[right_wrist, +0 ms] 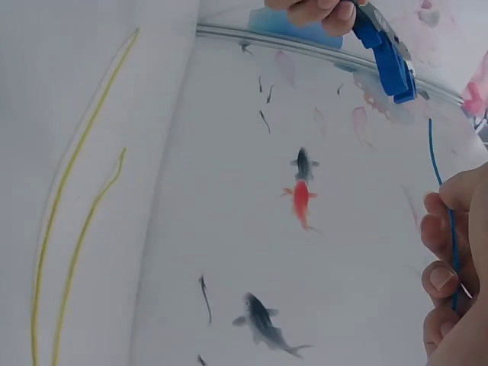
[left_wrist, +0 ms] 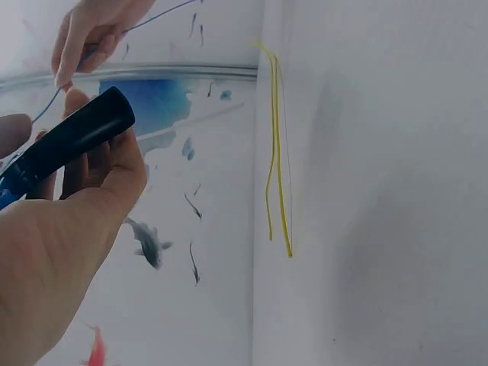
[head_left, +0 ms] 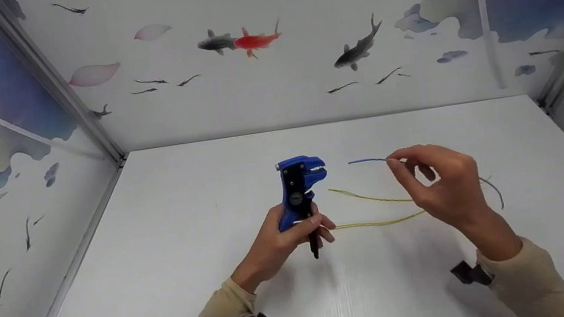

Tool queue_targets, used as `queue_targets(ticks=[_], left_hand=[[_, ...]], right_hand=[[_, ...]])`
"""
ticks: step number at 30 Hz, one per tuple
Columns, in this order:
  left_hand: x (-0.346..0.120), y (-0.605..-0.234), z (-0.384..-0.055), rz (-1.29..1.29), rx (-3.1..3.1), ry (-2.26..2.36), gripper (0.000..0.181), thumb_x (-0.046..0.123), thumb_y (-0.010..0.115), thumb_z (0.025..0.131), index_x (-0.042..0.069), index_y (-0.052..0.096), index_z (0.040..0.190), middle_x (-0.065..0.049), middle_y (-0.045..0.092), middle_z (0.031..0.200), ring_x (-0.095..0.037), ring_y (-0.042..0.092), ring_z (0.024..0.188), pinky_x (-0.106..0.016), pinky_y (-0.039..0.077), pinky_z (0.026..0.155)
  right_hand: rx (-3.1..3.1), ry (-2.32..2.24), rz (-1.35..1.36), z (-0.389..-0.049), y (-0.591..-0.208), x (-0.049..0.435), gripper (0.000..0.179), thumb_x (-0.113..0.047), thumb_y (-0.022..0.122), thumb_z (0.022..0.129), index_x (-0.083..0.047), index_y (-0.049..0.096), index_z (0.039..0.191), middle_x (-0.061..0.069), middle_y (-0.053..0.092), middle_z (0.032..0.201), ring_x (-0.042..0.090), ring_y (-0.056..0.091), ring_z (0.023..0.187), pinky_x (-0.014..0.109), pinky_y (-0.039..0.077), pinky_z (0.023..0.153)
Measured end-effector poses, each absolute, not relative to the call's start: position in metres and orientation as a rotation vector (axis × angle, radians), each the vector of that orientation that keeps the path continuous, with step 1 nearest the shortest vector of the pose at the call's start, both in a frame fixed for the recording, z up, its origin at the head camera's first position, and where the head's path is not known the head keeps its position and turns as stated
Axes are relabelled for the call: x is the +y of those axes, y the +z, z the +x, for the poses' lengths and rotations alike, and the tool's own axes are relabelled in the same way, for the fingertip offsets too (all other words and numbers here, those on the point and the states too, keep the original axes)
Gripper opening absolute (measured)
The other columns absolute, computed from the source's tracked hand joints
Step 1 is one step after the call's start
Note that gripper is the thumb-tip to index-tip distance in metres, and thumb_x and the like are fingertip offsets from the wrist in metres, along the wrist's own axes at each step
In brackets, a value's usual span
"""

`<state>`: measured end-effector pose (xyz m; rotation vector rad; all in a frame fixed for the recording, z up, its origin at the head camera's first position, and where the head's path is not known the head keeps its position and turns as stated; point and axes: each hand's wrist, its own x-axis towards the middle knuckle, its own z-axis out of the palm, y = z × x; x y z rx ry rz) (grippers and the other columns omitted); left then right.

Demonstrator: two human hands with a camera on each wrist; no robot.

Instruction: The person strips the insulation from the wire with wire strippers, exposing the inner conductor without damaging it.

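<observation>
Gripping blue-and-black tool (head_left: 294, 184) in left hand (head_left: 280, 240). Pinching blue wire (head_left: 367, 160) in right hand (head_left: 445, 184), with tip near but apart from tool. Holding both above table (head_left: 185, 223) bearing yellow wires (head_left: 381, 223).

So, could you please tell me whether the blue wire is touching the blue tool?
Apart. The head view shows white table in the gap between the free tip of the blue wire and the blue tool.
</observation>
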<state>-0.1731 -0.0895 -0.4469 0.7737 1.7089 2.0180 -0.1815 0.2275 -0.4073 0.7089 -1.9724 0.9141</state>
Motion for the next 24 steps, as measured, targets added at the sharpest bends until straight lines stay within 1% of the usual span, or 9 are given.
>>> queue_targets(ticks=[2,6,7,9,11,15,18,20,24], left_hand=[[-0.088,-0.446,-0.17,0.803,1.673,2.029,0.024,0.023,0.063,0.109,0.0,0.058,0.114,-0.012,0.076,0.099,-0.023,0.079,0.088,-0.041,0.066,0.087],[-0.082,-0.444,-0.164,0.871,1.599,2.015,0.025,0.02,0.061,0.11,-0.005,0.057,0.111,-0.009,0.072,0.088,-0.02,0.076,0.078,-0.041,0.067,0.081],[-0.081,-0.444,-0.163,0.884,1.587,2.007,0.025,0.02,0.061,0.11,-0.005,0.057,0.11,-0.009,0.072,0.087,-0.019,0.075,0.077,-0.039,0.067,0.08],[-0.079,-0.443,-0.161,0.908,1.573,1.986,0.023,0.02,0.06,0.11,-0.003,0.059,0.109,-0.009,0.071,0.087,-0.019,0.075,0.077,-0.04,0.067,0.08],[-0.078,-0.444,-0.16,0.923,1.565,1.968,0.022,0.021,0.06,0.11,-0.001,0.061,0.109,-0.009,0.071,0.087,-0.02,0.077,0.077,-0.045,0.068,0.081],[-0.079,-0.444,-0.16,0.954,1.567,1.957,0.026,0.021,0.059,0.11,-0.005,0.061,0.109,-0.01,0.071,0.087,-0.02,0.078,0.076,-0.058,0.067,0.079],[-0.08,-0.443,-0.159,0.971,1.597,1.946,0.029,0.022,0.059,0.11,-0.007,0.061,0.108,-0.011,0.071,0.087,-0.019,0.077,0.075,-0.061,0.067,0.076],[-0.08,-0.443,-0.158,0.982,1.614,1.941,0.03,0.023,0.059,0.11,-0.007,0.062,0.107,-0.017,0.072,0.087,-0.019,0.078,0.075,-0.061,0.066,0.074],[-0.079,-0.444,-0.158,0.996,1.631,1.943,0.03,0.022,0.059,0.109,-0.007,0.063,0.105,-0.035,0.067,0.087,-0.018,0.079,0.075,-0.063,0.066,0.073]], right_hand=[[-1.909,0.88,0.711,-0.18,-0.404,0.227,0.007,-0.015,0.082,0.095,-0.009,0.084,0.096,0.001,0.072,0.073,0.007,0.046,0.062,0.023,0.037,0.058],[-1.825,0.897,0.757,-0.175,-0.399,0.22,0.023,-0.029,0.081,0.1,-0.007,0.086,0.092,0.003,0.07,0.068,0.009,0.044,0.057,0.023,0.034,0.054],[-1.815,0.905,0.778,-0.174,-0.399,0.218,0.029,-0.033,0.079,0.102,-0.007,0.086,0.092,0.003,0.07,0.067,0.01,0.043,0.056,0.023,0.034,0.052],[-1.813,0.917,0.82,-0.173,-0.399,0.216,0.032,-0.036,0.077,0.103,-0.006,0.086,0.093,0.003,0.07,0.067,0.01,0.043,0.055,0.024,0.033,0.05],[-1.824,0.936,0.857,-0.172,-0.401,0.215,0.032,-0.036,0.077,0.103,-0.006,0.086,0.094,0.004,0.071,0.068,0.01,0.042,0.054,0.023,0.034,0.05],[-1.861,0.961,0.903,-0.172,-0.405,0.214,0.022,-0.027,0.082,0.1,-0.006,0.085,0.096,0.005,0.075,0.074,0.009,0.043,0.055,0.023,0.034,0.049],[-1.879,0.965,0.918,-0.173,-0.409,0.213,0.014,-0.019,0.085,0.097,-0.006,0.085,0.097,0.006,0.077,0.077,0.008,0.043,0.055,0.025,0.034,0.048],[-1.885,0.966,0.923,-0.173,-0.41,0.213,0.011,-0.017,0.085,0.095,-0.007,0.085,0.097,0.005,0.078,0.077,0.007,0.043,0.055,0.025,0.034,0.048],[-1.883,0.99,0.944,-0.172,-0.41,0.211,0.007,-0.012,0.086,0.093,-0.007,0.086,0.098,0.005,0.079,0.079,0.007,0.042,0.054,0.023,0.034,0.047]])
